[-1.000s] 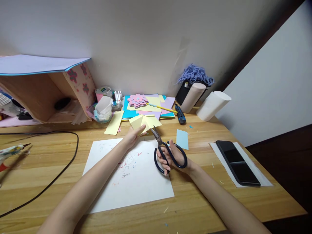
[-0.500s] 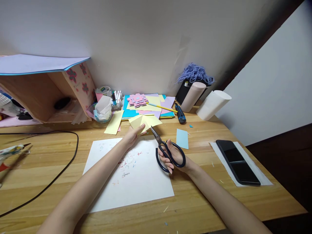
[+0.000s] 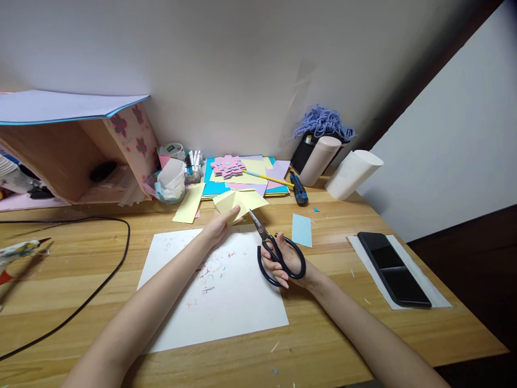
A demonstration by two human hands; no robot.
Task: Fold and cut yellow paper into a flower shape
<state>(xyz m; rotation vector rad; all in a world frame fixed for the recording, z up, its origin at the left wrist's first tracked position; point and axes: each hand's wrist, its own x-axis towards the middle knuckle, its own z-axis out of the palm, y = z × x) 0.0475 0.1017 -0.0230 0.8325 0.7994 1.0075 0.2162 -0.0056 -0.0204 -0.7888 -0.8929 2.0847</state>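
A folded piece of yellow paper is pinched in my left hand, with the thumb on top. My right hand grips black-handled scissors, fingers through the loops. The scissor tips point up and left, at the lower edge of the yellow paper; whether they touch it I cannot tell. Beneath both hands lies a white sheet with coloured marks. A pale blue paper piece rests right of the scissors, and a yellow strip lies to the left of my left hand.
Behind the hands are stacked coloured papers with a pink paper flower, a yellow pencil and a utility knife. A phone lies right. At left are a glue gun, a black cord and an open box.
My right hand and the scissors have shifted very slightly left. My left hand and the yellow paper look almost unchanged.
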